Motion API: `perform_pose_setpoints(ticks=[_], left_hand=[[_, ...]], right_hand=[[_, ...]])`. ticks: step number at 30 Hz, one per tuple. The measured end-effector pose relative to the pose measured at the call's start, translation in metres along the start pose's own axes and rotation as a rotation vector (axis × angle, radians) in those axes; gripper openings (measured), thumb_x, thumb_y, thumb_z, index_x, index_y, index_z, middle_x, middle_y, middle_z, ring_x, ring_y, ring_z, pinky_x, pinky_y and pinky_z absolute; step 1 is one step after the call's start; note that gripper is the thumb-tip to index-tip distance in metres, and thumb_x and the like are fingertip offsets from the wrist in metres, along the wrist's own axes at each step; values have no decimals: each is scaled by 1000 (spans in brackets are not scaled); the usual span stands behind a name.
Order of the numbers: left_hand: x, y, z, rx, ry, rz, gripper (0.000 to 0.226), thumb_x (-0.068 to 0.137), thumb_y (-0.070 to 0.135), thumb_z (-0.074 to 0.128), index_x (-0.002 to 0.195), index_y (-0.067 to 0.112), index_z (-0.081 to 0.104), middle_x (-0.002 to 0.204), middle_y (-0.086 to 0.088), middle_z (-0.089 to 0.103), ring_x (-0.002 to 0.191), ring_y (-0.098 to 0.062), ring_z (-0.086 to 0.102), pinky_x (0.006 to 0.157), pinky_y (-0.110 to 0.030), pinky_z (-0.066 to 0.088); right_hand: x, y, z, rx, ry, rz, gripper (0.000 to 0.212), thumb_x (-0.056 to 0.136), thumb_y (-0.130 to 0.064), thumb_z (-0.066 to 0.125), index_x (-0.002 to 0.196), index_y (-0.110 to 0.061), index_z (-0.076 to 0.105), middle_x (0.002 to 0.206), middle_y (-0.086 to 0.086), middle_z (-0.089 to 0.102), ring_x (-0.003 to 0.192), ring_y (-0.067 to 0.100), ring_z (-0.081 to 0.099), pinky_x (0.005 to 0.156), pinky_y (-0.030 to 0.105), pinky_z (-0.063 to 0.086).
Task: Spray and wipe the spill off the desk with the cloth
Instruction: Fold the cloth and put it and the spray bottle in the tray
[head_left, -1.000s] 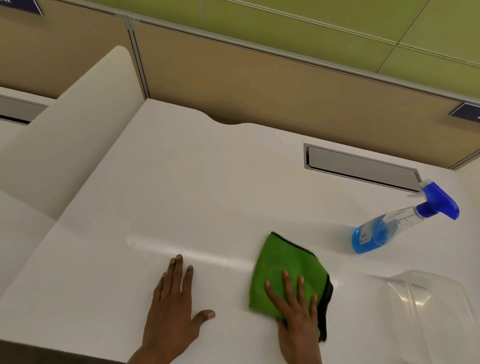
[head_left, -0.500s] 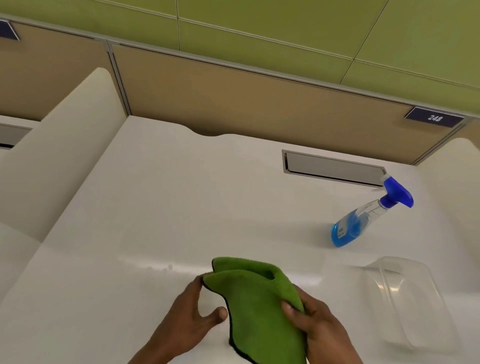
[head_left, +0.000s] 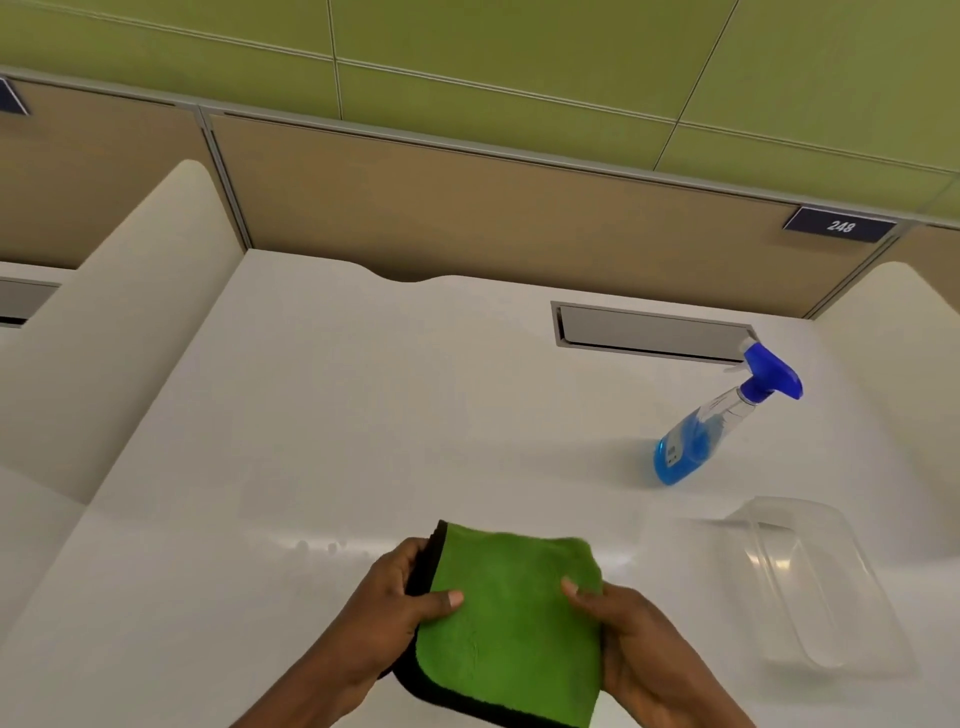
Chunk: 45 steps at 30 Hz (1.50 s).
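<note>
A green cloth (head_left: 511, 618) with a black edge is held above the near part of the white desk (head_left: 363, 415). My left hand (head_left: 395, 608) grips its left side, thumb on top. My right hand (head_left: 628, 634) grips its right side. The cloth is folded into a rough square and lifted off the surface. A spray bottle (head_left: 711, 426) with blue liquid and a blue trigger head stands at the right, away from both hands. A few small droplets (head_left: 322, 545) glint on the desk just left of the cloth.
A clear plastic container (head_left: 815, 582) lies at the right near the desk's front. A grey cable flap (head_left: 649, 332) is set into the desk at the back. Cream side dividers (head_left: 104, 338) flank the desk; a brown partition with tag 248 (head_left: 839, 226) stands behind.
My right hand was pressing the cloth flat on the desk and my left hand lay flat beside it. Both hands have since lifted the cloth and folded it between them.
</note>
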<state>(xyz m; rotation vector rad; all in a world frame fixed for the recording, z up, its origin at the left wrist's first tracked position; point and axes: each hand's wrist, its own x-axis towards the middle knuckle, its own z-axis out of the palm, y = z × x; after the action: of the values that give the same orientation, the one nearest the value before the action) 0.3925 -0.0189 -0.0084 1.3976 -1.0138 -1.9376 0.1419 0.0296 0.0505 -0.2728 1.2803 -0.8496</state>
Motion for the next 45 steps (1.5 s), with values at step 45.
perform_pose_setpoints(ticks=[45], left_hand=[[14, 44, 119, 215, 61, -26, 17, 100, 7, 64, 95, 7, 80, 88, -13, 82, 76, -22, 76, 62, -32, 58]], right_hand=[[-50, -12, -121, -93, 519, -334, 10, 91, 1, 68, 97, 1, 77, 77, 18, 73, 62, 24, 68, 64, 36, 62]])
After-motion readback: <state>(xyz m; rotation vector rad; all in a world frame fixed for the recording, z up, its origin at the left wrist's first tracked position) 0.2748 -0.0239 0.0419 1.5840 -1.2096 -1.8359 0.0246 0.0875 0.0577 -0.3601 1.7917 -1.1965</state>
